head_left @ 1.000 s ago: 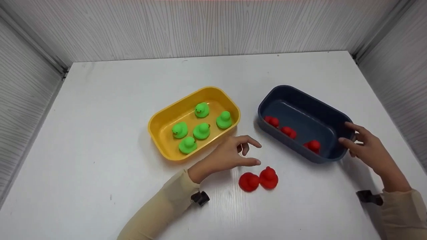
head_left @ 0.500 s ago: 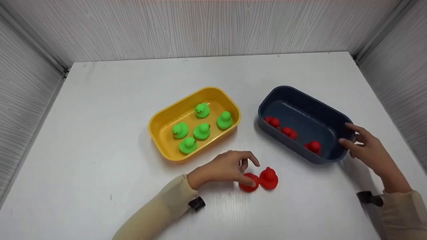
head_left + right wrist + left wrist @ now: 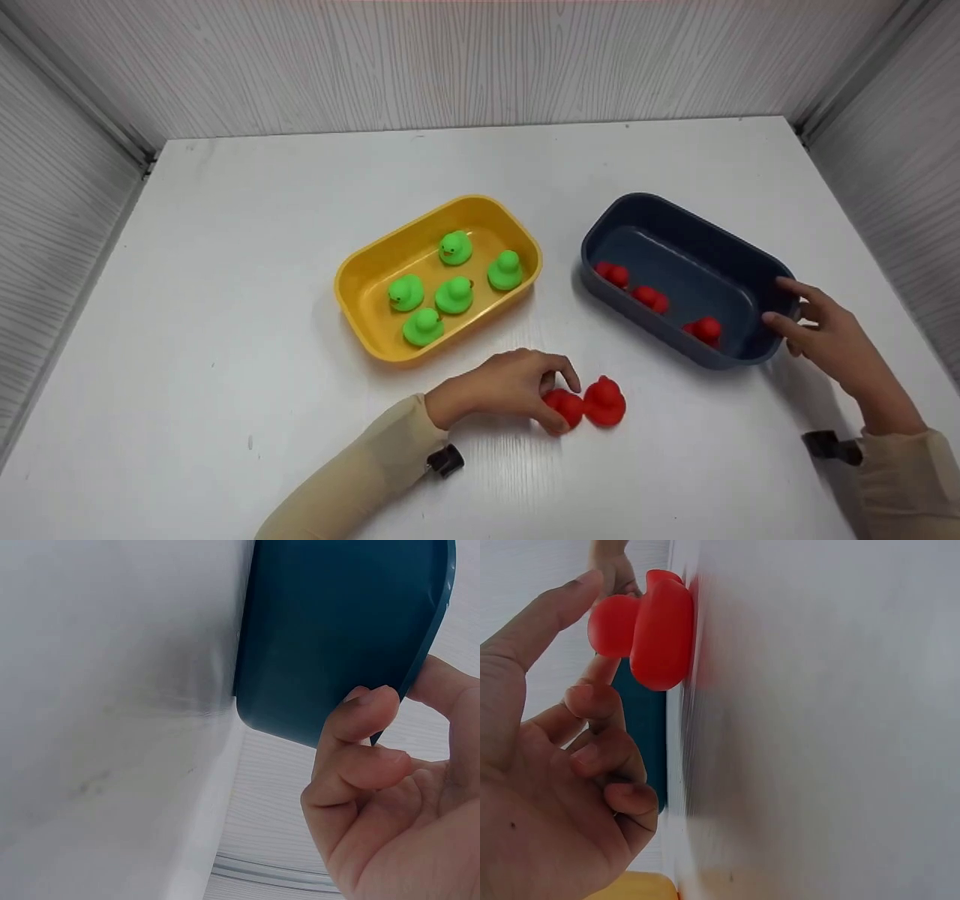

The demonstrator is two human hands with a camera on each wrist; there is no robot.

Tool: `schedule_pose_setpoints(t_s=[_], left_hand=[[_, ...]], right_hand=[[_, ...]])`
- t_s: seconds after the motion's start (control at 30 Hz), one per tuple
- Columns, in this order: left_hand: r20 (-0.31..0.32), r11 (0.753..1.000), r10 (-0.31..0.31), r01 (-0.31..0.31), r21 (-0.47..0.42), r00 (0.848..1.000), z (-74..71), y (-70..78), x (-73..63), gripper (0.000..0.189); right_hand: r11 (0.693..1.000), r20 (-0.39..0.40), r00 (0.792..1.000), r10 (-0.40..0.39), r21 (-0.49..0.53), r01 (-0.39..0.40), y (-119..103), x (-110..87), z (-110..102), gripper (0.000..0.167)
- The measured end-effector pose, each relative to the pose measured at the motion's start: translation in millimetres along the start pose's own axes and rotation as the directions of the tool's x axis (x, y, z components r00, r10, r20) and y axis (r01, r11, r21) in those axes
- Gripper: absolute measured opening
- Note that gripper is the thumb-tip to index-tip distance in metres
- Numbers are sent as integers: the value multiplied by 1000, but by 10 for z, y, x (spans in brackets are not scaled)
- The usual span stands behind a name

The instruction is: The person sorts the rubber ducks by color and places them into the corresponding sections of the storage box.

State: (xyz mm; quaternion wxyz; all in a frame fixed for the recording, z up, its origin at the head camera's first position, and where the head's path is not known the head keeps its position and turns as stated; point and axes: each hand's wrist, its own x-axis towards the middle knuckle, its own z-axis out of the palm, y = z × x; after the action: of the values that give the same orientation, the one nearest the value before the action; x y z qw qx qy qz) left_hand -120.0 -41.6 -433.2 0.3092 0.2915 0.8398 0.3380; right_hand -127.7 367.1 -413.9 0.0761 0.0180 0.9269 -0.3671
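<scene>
My left hand (image 3: 510,382) is low over the table, its thumb and index finger on either side of a red rubber duck (image 3: 568,409). In the left wrist view a small gap shows between the thumb (image 3: 577,596) and the red duck (image 3: 660,634). A second red duck (image 3: 604,401) sits right beside it. My right hand (image 3: 829,326) grips the near right end of a dark blue bin (image 3: 701,225), thumb and index finger over its rim. In the right wrist view curled fingers (image 3: 367,716) lie against the bin's outer wall (image 3: 322,630).
Several red ducks (image 3: 705,330) lie along the near side inside the blue bin. Left of it stands a yellow bin (image 3: 360,300) with several green ducks (image 3: 454,295). White wood-grain panels (image 3: 480,67) enclose the white table (image 3: 225,300) at the back and sides.
My left hand has come down and toward me, from above the red ducks to around the left one, its thumb and index finger drawing closer together. The right hand and both bins stay put.
</scene>
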Motion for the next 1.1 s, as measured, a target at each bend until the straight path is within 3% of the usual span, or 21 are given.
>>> schedule_pose_setpoints(t_s=[0.27, 0.67, 0.87, 1.1], left_hand=[[20, 997, -2, 1, 76, 1000, 18, 10, 53, 33], [1, 995, 10, -10, 103, 1000, 14, -16, 76, 31], [-12, 996, 23, -22, 83, 1000, 0, -22, 68, 27], [-49, 999, 19, -21, -38, 999, -16, -18, 50, 26]], right_hand=[[1000, 3, 1000, -2, 12, 2, -11, 0, -1, 69], [1000, 4, 1000, -9, 16, 9, -8, 0, -6, 69], [1000, 5, 1000, -8, 19, 8, -6, 1, -5, 68], [1000, 8, 1000, -1, 7, 1, -12, 0, -10, 69]])
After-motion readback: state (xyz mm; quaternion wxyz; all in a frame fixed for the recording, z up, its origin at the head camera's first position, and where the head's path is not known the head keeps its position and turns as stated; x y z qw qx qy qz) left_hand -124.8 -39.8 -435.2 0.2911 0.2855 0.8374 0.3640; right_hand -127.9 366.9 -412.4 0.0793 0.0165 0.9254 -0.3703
